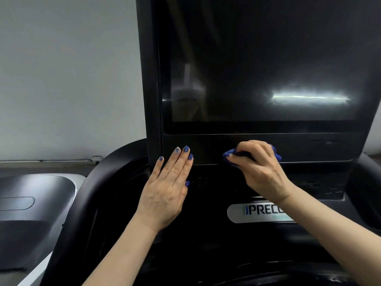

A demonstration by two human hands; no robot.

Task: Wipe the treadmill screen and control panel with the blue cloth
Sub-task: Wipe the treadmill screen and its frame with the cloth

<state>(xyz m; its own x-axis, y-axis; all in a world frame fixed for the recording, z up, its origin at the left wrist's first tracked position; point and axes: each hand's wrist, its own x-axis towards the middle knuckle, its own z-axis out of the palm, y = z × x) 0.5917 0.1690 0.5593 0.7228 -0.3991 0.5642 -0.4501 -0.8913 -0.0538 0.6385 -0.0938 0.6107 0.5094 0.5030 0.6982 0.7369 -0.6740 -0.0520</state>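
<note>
The treadmill's large dark screen (257,62) fills the upper right, glossy with a bright light reflection. Below it runs a black bezel strip (210,149), and under that the dark control panel (216,180). My right hand (259,168) is closed around a bunched blue cloth (229,155), which presses against the bezel strip just under the screen; most of the cloth is hidden by my fingers. My left hand (171,182) lies flat, fingers together, on the lower left corner of the bezel and the console beneath it. It holds nothing.
A silver brand badge (259,212) sits on the console below my right wrist. A curved black handrail (97,193) sweeps down the left side. Another machine's grey and black housing (31,195) stands at far left against a pale wall (61,69).
</note>
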